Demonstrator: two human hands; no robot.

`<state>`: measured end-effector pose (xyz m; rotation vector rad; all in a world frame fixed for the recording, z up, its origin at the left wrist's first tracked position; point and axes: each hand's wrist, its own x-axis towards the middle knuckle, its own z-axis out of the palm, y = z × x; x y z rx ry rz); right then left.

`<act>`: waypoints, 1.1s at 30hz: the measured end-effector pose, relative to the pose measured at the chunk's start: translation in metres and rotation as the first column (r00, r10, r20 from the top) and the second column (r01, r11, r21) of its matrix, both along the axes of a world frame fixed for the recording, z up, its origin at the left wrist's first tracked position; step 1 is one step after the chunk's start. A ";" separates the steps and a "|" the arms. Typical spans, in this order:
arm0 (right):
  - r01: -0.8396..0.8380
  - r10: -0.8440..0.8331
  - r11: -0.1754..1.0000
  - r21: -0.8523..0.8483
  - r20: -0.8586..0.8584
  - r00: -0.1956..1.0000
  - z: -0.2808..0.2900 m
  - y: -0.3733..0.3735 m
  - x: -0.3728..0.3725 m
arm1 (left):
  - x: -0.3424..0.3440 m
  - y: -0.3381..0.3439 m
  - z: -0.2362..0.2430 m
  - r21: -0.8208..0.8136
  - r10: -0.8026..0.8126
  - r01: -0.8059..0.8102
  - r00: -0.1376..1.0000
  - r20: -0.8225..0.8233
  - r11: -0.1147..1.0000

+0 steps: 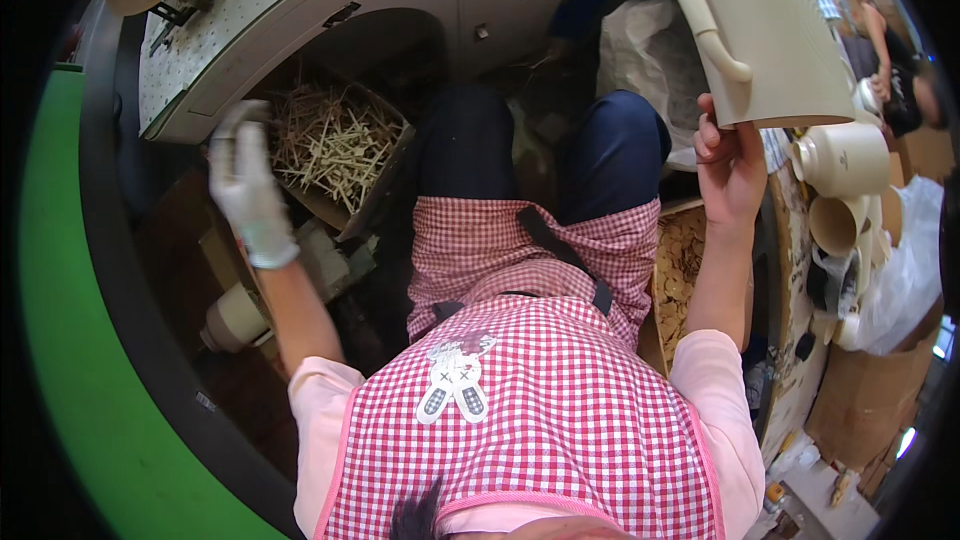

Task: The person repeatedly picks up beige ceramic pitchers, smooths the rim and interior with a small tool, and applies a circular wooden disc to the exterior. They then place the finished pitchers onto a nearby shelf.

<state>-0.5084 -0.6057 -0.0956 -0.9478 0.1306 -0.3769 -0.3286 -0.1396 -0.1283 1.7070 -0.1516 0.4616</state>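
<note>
At the upper right my right hand is bare and grips a large cream plastic pitcher body by its lower end, its long side handle facing left. My left hand, in a pale glove, is raised at the left beside an open box of thin cream plastic pieces, below the edge of a white machine bench. Motion blurs its fingers, so I cannot tell whether they hold anything.
A green board lines the left. A box of small tan pieces sits by my right thigh. Cream containers, plastic bags and cardboard crowd the right side, where another person's arm shows.
</note>
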 end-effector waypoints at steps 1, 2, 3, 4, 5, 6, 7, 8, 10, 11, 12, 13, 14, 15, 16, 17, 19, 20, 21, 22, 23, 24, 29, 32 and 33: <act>0.034 -0.035 0.999 -0.013 -0.015 0.999 0.002 0.004 -0.009 | -0.019 -0.020 -0.015 -0.036 -0.072 0.068 0.990 -0.121 0.997; 0.138 -0.143 0.988 -0.067 -0.069 0.987 0.003 0.009 -0.014 | -0.035 -0.040 -0.028 0.009 -0.124 0.127 0.982 -0.140 0.992; 0.118 -0.123 0.991 -0.058 -0.077 0.989 0.005 0.013 -0.022 | -0.048 -0.059 -0.037 -0.055 -0.197 0.190 0.961 -0.194 0.980; 0.089 -0.092 0.995 -0.037 -0.078 0.993 0.006 0.017 -0.027 | -0.060 -0.074 -0.045 -0.084 -0.246 0.232 0.928 -0.280 0.969; 0.089 -0.094 0.995 -0.053 -0.118 0.988 0.006 0.020 -0.032 | -0.074 -0.088 -0.049 -0.074 -0.306 0.297 0.918 -0.254 0.952; 0.058 -0.064 0.997 -0.057 -0.119 0.991 0.006 0.022 -0.036 | -0.082 -0.100 -0.052 0.006 -0.307 0.320 0.914 -0.266 0.948; 0.064 -0.073 0.996 -0.054 -0.195 0.978 0.003 0.023 -0.038 | -0.089 -0.111 -0.055 -0.016 -0.339 0.346 0.905 -0.259 0.938; 0.066 -0.080 0.996 -0.060 -0.267 0.960 -0.001 0.024 -0.039 | -0.096 -0.119 -0.057 0.019 -0.362 0.373 0.909 -0.205 0.927; 0.012 -0.019 1.000 -0.023 -0.313 0.949 -0.010 0.021 -0.038 | -0.102 -0.133 -0.065 0.163 -0.354 0.374 0.925 -0.141 0.913; 0.016 -0.023 1.000 -0.025 -0.329 0.944 -0.012 0.017 -0.036 | -0.104 -0.137 -0.070 0.275 -0.372 0.380 0.925 -0.083 0.883; 0.036 -0.047 0.998 -0.041 -0.297 0.954 -0.012 0.010 -0.030 | -0.104 -0.141 -0.074 0.373 -0.384 0.382 0.921 -0.073 0.846; 0.057 -0.069 0.997 -0.057 -0.256 0.964 -0.010 0.000 -0.021 | -0.104 -0.144 -0.079 0.485 -0.381 0.301 0.922 0.073 0.821; 0.102 -0.118 0.992 -0.073 -0.263 0.958 -0.005 -0.012 -0.009 | -0.104 -0.145 -0.084 0.527 -0.368 0.252 0.921 0.127 0.812; 0.088 -0.111 0.987 -0.136 -0.166 0.980 0.005 -0.029 0.006 | -0.103 -0.146 -0.088 0.534 -0.379 0.247 0.913 0.153 0.809; 0.072 -0.094 0.984 -0.163 -0.133 0.987 0.020 -0.052 0.027 | -0.102 -0.147 -0.092 0.533 -0.379 0.244 0.912 0.157 0.810; 0.076 -0.083 0.975 -0.207 -0.023 0.996 0.034 -0.073 0.052 | -0.102 -0.148 -0.095 0.537 -0.367 0.227 0.915 0.168 0.812; 0.139 -0.160 0.960 -0.244 -0.069 0.985 0.066 -0.126 0.113 | -0.104 -0.150 -0.098 0.572 -0.363 0.182 0.906 0.219 0.800; 0.036 -0.060 0.970 -0.240 -0.092 0.994 0.080 -0.152 0.144 | -0.104 -0.152 -0.099 0.583 -0.367 0.178 0.903 0.224 0.793; -0.039 0.024 0.984 -0.174 -0.086 0.996 0.087 -0.173 0.177 | -0.103 -0.154 -0.099 0.593 -0.363 0.177 0.908 0.209 0.785; -0.108 0.102 0.993 -0.047 -0.125 0.987 0.090 -0.190 0.207 | -0.102 -0.157 -0.099 0.591 -0.361 0.166 0.904 0.228 0.789; -0.057 0.058 0.998 0.008 -0.190 0.980 0.090 -0.203 0.238 | -0.100 -0.160 -0.100 0.591 -0.357 0.169 0.909 0.217 0.789; -0.089 0.084 0.996 -0.014 -0.217 0.972 0.084 -0.213 0.260 | -0.098 -0.163 -0.099 0.602 -0.362 0.184 0.913 0.188 0.777; 0.102 -0.159 0.980 -0.173 -0.352 0.922 0.062 -0.226 0.333 | -0.084 -0.176 -0.101 0.610 -0.355 0.218 0.928 0.111 0.762; 0.244 -0.415 0.852 -0.463 -0.315 0.854 0.055 -0.226 0.343 | -0.079 -0.175 -0.101 0.615 -0.360 0.236 0.929 0.083 0.752; 0.261 -0.480 0.799 -0.541 -0.314 0.819 0.054 -0.228 0.345 | -0.078 -0.174 -0.101 0.609 -0.358 0.243 0.931 0.072 0.755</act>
